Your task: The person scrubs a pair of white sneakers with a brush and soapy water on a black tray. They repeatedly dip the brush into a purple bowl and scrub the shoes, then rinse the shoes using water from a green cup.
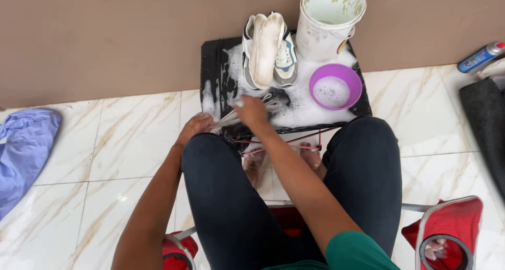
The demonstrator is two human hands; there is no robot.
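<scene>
Nearest the camera is a red folding chair (447, 225) with a metal frame, where the person sits in dark trousers, knees spread either side of a low black soapy board (210, 70), which puts it within easy reach of both arms. At the board's near edge the left hand (195, 127) is closed on one end of a bundle of pale shoelaces (247, 112), pinning it taut, while the right hand (251, 112) is curled over the laces, gripping a small brush of which only the pale tip shows. In the board's middle lies foam; on its right sits a round purple plastic bowl (335, 86) of sudsy water. At its far edge a pair of white trainers (269, 49) stands tipped against the brown wall, perhaps to drain, beside a white paint-stained bucket (329, 20).
</scene>
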